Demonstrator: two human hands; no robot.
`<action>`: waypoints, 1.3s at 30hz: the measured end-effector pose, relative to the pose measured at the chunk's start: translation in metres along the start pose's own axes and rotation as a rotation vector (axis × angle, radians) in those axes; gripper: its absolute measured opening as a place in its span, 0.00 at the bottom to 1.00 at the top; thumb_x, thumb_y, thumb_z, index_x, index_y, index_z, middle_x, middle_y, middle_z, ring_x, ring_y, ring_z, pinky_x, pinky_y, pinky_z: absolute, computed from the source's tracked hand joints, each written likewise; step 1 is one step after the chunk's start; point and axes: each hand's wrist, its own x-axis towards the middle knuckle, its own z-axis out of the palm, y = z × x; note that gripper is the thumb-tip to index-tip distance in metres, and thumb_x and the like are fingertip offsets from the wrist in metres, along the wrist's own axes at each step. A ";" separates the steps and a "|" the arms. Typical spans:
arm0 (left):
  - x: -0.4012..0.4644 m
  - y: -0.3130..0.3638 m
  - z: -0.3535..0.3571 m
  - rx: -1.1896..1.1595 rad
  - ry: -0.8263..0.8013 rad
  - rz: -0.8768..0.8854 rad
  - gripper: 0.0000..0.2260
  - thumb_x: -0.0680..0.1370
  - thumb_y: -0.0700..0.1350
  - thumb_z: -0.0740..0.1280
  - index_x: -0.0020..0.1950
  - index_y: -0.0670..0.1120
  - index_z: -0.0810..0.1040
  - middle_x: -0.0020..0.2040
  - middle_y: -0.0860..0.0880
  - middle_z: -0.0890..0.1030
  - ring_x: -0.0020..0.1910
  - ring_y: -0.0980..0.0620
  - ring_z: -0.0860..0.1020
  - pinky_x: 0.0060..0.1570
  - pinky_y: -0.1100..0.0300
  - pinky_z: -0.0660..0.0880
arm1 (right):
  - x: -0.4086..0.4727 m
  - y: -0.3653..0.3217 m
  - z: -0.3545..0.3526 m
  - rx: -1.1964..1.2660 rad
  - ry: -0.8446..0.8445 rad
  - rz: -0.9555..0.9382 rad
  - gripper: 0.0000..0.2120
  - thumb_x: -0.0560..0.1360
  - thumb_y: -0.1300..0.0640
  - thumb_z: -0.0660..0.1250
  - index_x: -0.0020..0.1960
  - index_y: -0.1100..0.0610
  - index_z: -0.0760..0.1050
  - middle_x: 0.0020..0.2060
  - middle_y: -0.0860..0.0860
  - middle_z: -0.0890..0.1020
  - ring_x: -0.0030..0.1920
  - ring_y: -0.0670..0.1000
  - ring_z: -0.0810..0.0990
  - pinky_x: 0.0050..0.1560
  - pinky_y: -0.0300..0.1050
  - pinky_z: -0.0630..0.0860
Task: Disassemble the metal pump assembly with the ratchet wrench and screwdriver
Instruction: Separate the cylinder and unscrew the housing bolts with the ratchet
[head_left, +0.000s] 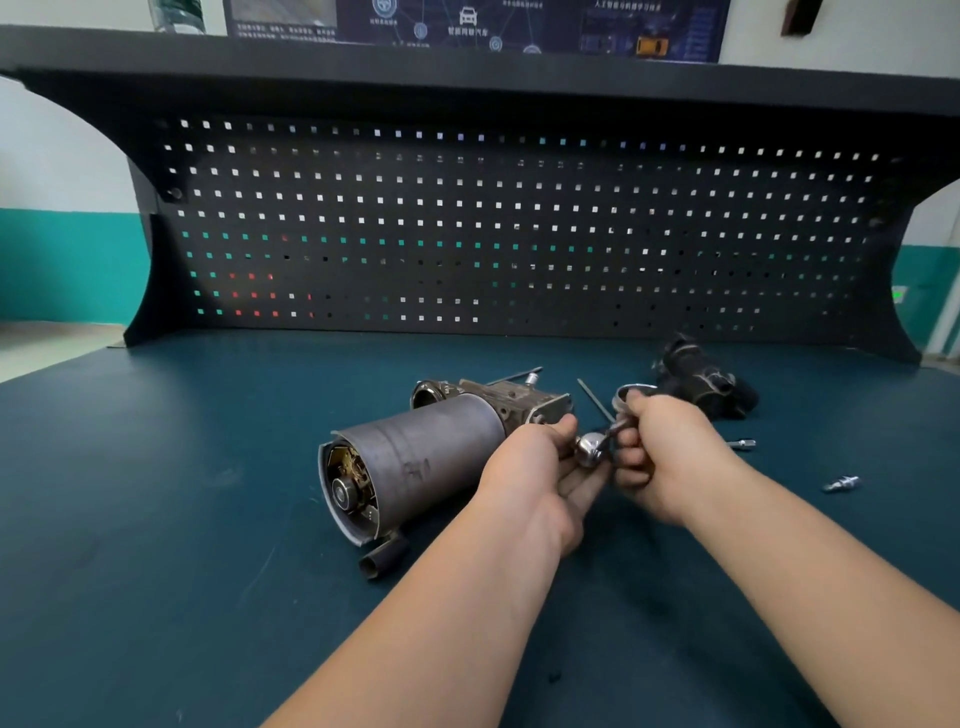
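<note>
Fingers (631, 460) of both hands grasp the ratchet wrench (592, 449), hiding its handle.

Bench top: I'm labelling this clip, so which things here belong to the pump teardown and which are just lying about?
In the job:
- pump assembly, lying on its side, left hand against it
- ratchet wrench, held by the right hand

Lying about:
- black part behind the hands
- thin rod
- two small metal pieces to the right
- black socket by the pump
</note>
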 end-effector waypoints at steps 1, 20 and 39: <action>0.001 0.000 0.000 0.007 0.006 -0.004 0.05 0.78 0.38 0.64 0.44 0.37 0.73 0.39 0.41 0.77 0.36 0.48 0.77 0.39 0.55 0.78 | 0.000 0.001 -0.001 0.043 -0.022 0.082 0.17 0.82 0.51 0.57 0.36 0.55 0.65 0.17 0.46 0.64 0.15 0.44 0.58 0.18 0.30 0.53; -0.001 0.002 0.000 -0.004 -0.022 0.021 0.06 0.78 0.38 0.65 0.44 0.35 0.74 0.38 0.41 0.78 0.37 0.48 0.77 0.38 0.56 0.78 | -0.002 -0.001 0.003 -0.047 -0.037 -0.308 0.16 0.80 0.50 0.60 0.36 0.56 0.67 0.17 0.45 0.65 0.18 0.45 0.62 0.20 0.36 0.58; -0.004 0.001 0.001 0.023 -0.010 -0.032 0.07 0.77 0.39 0.66 0.51 0.35 0.78 0.40 0.42 0.79 0.38 0.48 0.78 0.39 0.57 0.78 | -0.011 0.000 0.002 -0.413 -0.171 -0.826 0.12 0.80 0.48 0.61 0.39 0.51 0.73 0.22 0.43 0.69 0.23 0.42 0.67 0.29 0.41 0.65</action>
